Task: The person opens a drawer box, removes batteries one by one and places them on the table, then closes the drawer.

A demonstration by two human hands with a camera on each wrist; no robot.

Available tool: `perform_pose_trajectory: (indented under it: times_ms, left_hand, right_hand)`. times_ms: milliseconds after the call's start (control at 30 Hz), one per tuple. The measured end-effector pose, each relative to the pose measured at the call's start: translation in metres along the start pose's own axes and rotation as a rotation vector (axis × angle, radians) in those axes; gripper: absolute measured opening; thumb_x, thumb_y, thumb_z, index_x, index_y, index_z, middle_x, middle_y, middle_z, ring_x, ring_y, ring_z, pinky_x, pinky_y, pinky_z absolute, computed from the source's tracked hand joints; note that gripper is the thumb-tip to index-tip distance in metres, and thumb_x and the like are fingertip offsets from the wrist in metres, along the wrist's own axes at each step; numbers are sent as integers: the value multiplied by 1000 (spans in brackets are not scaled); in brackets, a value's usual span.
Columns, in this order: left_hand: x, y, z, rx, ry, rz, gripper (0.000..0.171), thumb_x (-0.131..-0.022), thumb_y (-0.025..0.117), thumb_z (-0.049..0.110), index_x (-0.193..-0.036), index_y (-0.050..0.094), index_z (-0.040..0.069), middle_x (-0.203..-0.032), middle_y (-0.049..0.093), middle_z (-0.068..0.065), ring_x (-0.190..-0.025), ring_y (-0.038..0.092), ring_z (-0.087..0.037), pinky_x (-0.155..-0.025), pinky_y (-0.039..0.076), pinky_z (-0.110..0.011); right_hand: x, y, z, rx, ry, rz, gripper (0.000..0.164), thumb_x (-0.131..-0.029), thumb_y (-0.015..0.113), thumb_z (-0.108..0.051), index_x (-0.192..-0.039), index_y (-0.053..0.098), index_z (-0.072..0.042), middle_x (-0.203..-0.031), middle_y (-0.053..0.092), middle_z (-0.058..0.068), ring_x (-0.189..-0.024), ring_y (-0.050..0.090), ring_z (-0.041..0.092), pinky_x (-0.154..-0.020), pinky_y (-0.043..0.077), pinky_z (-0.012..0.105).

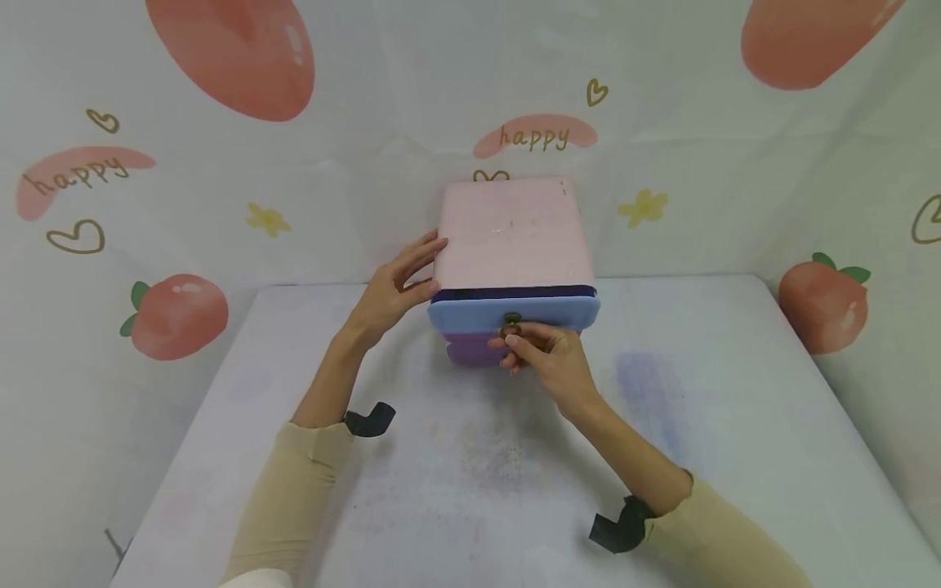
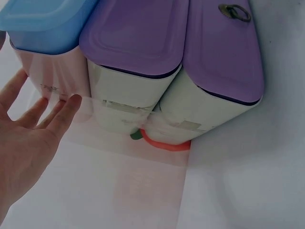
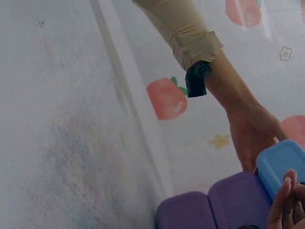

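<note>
A stack of small drawers stands near the back of the table, its top section a pink casing [image 1: 515, 233]. The light blue drawer [image 1: 470, 314] in that casing is pulled out a little, with a dark gap behind its front. My right hand [image 1: 555, 359] pinches the brass ring pull [image 1: 511, 320] on that front between thumb and fingers. My left hand [image 1: 390, 290] rests its extended fingers against the casing's left side. Below, two purple drawers [image 2: 136, 36] sit in white casings [image 2: 126, 93]; a ring pull [image 2: 235, 12] hangs on the lowest.
The white table [image 1: 412, 490] bears smudges and a bluish stain [image 1: 650, 396]. Close behind the drawers hangs a white backdrop [image 1: 382, 163] printed with fruit, hearts and lettering. Dark bands [image 1: 371, 420] stick out from both wrists.
</note>
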State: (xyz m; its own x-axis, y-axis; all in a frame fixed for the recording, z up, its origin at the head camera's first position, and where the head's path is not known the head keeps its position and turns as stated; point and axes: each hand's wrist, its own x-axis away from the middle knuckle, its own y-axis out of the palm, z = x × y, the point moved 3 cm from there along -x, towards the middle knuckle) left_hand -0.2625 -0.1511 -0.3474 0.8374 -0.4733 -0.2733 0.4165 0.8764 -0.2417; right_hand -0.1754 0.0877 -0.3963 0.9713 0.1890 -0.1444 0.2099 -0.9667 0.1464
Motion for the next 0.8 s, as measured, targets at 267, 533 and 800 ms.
perform_pose_trajectory:
  times_ms: [267,533,800]
  left_hand:
    - [-1,1,-3,0,-7,4,65,-92,73,22,-150,45,14,-162,27,5,-146,30,-20,-114,33,-47]
    - [-3,3,-5,-22,1,9,64,-93,72,25,-150,45,16,-162,27,6,-146,31,-20,-114,34,-47]
    - [0,0,-3,-13,-11,16,66,-92,74,28,-150,46,15,-161,28,5,-146,31,-20,-114,34,-48]
  right_hand:
    - [7,0,-1,3,-36,-35,24,-98,63,-8,-111,67,12,-99,73,21,-72,68,18,-65,58,27]
    - [18,0,-4,21,-26,-48,24,-98,63,-9,-111,68,10,-98,74,17,-71,68,17,-65,57,27]
    - [26,4,-3,14,-12,-56,27,-98,64,-12,-112,68,11,-98,75,14,-73,67,25,-66,57,28]
